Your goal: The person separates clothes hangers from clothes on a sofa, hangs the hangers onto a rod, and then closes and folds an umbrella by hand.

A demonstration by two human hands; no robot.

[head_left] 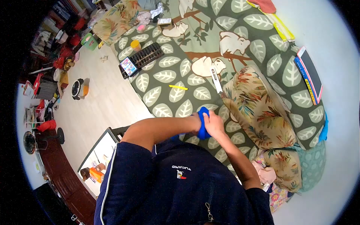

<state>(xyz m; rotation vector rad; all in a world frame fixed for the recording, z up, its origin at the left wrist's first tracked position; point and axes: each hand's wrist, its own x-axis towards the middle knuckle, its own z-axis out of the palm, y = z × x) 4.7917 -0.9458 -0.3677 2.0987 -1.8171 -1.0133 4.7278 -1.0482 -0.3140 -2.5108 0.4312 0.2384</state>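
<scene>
A bright blue cloth (203,125) is bunched up in front of my chest, over the leaf-patterned bedspread (165,76). On its right side my right hand (214,124) has its fingers wrapped round it. My left hand (195,123) grips the cloth from the left, its fingers partly hidden by the blue folds. The two hands are close together. Above them lie a yellow stick (178,87) and a white, narrow object (216,80).
Patterned cushions (258,108) lie to the right, with a boxed tablet-like board (310,75) beyond. A black tray (144,58), a yellow-lidded jar (135,45) and a small box (165,23) stand upper left. Left below is a white-topped table (101,152).
</scene>
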